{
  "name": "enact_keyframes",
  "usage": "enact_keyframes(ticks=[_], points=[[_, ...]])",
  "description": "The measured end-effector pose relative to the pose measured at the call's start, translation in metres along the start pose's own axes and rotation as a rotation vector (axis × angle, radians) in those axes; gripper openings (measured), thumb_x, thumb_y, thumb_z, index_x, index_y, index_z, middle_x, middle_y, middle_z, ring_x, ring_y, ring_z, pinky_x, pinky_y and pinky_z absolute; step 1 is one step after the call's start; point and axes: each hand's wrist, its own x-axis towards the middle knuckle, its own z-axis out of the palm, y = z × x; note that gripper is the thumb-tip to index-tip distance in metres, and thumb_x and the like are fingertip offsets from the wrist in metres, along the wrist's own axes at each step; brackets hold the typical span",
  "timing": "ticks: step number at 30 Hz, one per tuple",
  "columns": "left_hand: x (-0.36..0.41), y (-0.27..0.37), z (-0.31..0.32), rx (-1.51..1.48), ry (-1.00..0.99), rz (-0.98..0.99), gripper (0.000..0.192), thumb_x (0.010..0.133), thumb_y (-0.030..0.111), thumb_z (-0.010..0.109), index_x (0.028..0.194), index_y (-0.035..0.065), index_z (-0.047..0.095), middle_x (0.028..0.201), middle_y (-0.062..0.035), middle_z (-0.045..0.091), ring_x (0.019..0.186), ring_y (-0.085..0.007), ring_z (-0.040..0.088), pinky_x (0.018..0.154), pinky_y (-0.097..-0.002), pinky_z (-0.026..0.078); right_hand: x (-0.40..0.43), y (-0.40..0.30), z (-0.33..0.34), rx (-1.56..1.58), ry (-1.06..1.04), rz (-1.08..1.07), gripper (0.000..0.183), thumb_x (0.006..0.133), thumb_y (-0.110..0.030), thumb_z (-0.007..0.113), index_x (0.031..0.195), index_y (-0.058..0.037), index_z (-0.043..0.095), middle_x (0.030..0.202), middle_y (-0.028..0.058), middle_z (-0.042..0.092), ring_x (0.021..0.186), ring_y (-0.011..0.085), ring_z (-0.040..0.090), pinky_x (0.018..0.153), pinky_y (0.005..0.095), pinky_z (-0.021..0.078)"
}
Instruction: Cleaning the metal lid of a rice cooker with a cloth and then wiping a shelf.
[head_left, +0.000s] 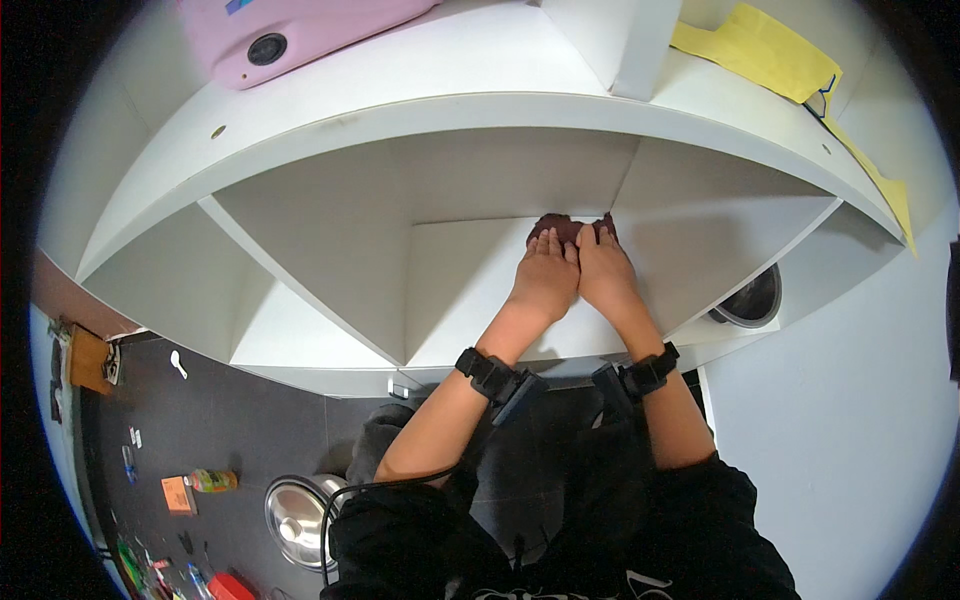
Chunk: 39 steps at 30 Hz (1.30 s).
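Side by side, my left hand (549, 276) and my right hand (604, 268) press flat on a dark brown cloth (556, 223) at the back right corner of the middle compartment of a white shelf unit (465, 292). The fingertips of both hands rest on the cloth, which lies crumpled against the back panel. Whether the fingers grip it or only press on it is not plain. A black strap with a dark device sits on each wrist.
A pink case (315, 37) and a yellow cloth (765, 52) lie on the upper shelf. A dark round pot (754, 300) stands in the right compartment. On the floor at the left are a lidded metal pot (300, 525), a bottle (214, 481) and an orange box (178, 496).
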Motion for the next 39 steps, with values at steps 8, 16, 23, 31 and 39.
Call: enact_keyframes(ticks=[8, 16, 23, 31, 39], points=[[-0.040, 0.003, -0.021, -0.097, 0.008, 0.107, 0.041, 0.084, 0.008, 0.052, 0.121, -0.0104, 0.050, 0.126, -0.0313, 0.050, 0.123, -0.0372, 0.048, 0.102, -0.0419, 0.042, -0.065, -0.026, -0.014, -0.201, 0.006, 0.034, 0.036, 0.084, -0.008, 0.055, 0.118, -0.0003, 0.045, 0.122, 0.0388, 0.049, 0.107, 0.0481, 0.056, 0.085, 0.0495, 0.0513], [-0.083, -0.029, -0.057, -0.093, 0.048, -0.067, 0.013, 0.082, 0.010, 0.054, 0.086, 0.0016, 0.063, 0.086, -0.0224, 0.066, 0.081, -0.0388, 0.065, 0.072, -0.0479, 0.053, -0.082, -0.044, 0.030, -0.058, 0.285, -0.441, 0.046, 0.080, -0.005, 0.055, 0.125, 0.0053, 0.049, 0.132, 0.0351, 0.044, 0.121, 0.0469, 0.047, 0.097, 0.0448, 0.0467], [-0.088, -0.025, -0.058, -0.143, -0.054, 0.047, 0.020, 0.084, 0.010, 0.051, 0.099, 0.0003, 0.060, 0.090, -0.0226, 0.066, 0.086, -0.0386, 0.064, 0.076, -0.0482, 0.051, -0.089, -0.036, -0.003, -0.045, 0.169, -0.272, 0.035, 0.079, -0.009, 0.060, 0.109, 0.0063, 0.054, 0.117, 0.0345, 0.055, 0.107, 0.0430, 0.059, 0.086, 0.0457, 0.0524], [-0.084, 0.007, -0.032, -0.188, 0.051, 0.327, 0.050, 0.084, 0.007, 0.056, 0.129, -0.0087, 0.044, 0.137, -0.0286, 0.043, 0.133, -0.0377, 0.036, 0.112, -0.0405, 0.032, -0.105, -0.038, -0.026, -0.372, -0.089, -0.025, 0.022, 0.082, -0.010, 0.060, 0.099, 0.0015, 0.053, 0.085, 0.0194, 0.068, 0.081, 0.0296, 0.069, 0.065, 0.0358, 0.0546], [-0.095, -0.006, -0.083, -0.219, -0.179, -0.019, 0.020, 0.083, 0.010, 0.050, 0.087, 0.0004, 0.067, 0.087, -0.0228, 0.066, 0.085, -0.0404, 0.064, 0.075, -0.0474, 0.052, -0.109, -0.060, 0.007, -0.529, 0.072, -0.255, 0.029, 0.080, -0.010, 0.058, 0.106, 0.0016, 0.056, 0.097, 0.0301, 0.066, 0.078, 0.0297, 0.069, 0.058, 0.0337, 0.0542]])
